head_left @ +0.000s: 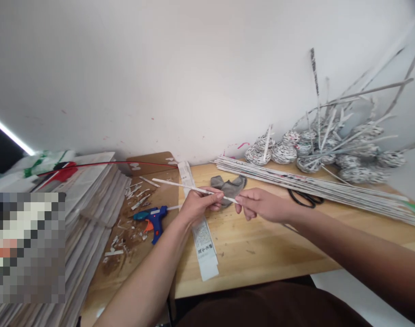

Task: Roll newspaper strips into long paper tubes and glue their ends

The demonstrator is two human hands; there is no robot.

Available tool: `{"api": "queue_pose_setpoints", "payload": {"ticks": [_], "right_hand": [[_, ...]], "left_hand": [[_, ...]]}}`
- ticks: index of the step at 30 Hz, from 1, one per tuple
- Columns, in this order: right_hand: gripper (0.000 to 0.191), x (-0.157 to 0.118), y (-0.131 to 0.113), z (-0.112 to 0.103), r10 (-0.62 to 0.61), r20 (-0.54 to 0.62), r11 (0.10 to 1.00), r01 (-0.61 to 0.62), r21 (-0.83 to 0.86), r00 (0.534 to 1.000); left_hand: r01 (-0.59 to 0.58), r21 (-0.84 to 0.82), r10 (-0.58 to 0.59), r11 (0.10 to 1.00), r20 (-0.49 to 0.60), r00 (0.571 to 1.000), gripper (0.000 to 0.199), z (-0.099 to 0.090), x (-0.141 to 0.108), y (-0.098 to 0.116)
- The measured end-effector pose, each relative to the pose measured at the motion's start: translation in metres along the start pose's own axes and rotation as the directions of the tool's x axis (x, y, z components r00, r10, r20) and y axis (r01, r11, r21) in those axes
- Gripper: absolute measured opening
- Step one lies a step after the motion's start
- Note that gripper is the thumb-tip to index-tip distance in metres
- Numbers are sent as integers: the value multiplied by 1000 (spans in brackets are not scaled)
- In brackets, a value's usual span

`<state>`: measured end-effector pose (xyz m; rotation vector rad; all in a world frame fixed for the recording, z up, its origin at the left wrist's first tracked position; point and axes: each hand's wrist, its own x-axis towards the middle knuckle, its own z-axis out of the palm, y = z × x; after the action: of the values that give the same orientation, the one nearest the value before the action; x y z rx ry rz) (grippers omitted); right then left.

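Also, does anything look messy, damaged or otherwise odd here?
Yes, some clutter: pale scraps lie scattered around the glue gun on the brown board, whose surface looks stained. A pixelated block also hides part of the left side. Nothing looks clearly broken.

Pale, smooth wood tabletop (262, 259) with visible grain; matt printed newspaper strip (205, 250); glue gun (156, 218) of blue plastic; crumpled grey cloth (234, 187); rough woven paper balls (284, 152)

My left hand (203, 203) and right hand (260, 204) pinch a paper stick (180, 184) over the table (241, 254). Left of them lies a glue gun (154, 219); beyond my right arm, a bundle of sticks (296, 184) and woven balls (284, 153).
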<state>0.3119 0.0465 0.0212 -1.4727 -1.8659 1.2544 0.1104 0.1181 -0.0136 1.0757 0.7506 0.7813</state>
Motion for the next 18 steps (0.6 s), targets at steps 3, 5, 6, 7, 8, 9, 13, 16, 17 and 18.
{"api": "queue_pose_setpoints", "payload": {"ticks": [3, 5, 6, 7, 8, 9, 13, 16, 17, 18], "right_hand": [[45, 1, 1, -4, 66, 92, 995, -73, 73, 994], [42, 1, -2, -2, -16, -38, 986, 9, -167, 999], [39, 1, -3, 0, -97, -106, 947, 59, -315, 990], [36, 1, -5, 2, -181, -150, 893, 99, -439, 972], [35, 1, -6, 3, -237, -163, 852, 124, -508, 958], [36, 1, -6, 3, -237, -152, 849, 129, -512, 960], [48, 0, -2, -7, 51, 141, 991, -32, -131, 989], [45, 0, -2, -10, 31, 121, 989, -13, -146, 992], [41, -1, -3, -8, -30, 28, 973, 35, -228, 999], [38, 0, -3, -6, -96, -61, 951, 73, -301, 994]], "left_hand": [[-4, -8, 4, 1000, 1, 1000, 29, 1, 0, 1], [4, -18, -4, 1000, 2, 1000, 30, 1, 0, 0], [5, -22, -5, 1000, 3, 1000, 30, 1, 1, 0], [5, -26, -5, 1000, 5, 1000, 30, 1, 1, 0], [4, -28, -4, 1000, 6, 1000, 31, 0, 1, 0], [5, -29, -5, 1000, 7, 1000, 31, -1, 2, -1], [30, -33, -29, 999, 17, 999, 31, -3, 3, 0], [34, -39, -33, 999, 15, 999, 30, -2, 3, 1], [30, -42, -30, 999, 12, 999, 30, -2, 3, 1], [26, -45, -26, 999, 11, 1000, 30, -2, 3, 1]]}}
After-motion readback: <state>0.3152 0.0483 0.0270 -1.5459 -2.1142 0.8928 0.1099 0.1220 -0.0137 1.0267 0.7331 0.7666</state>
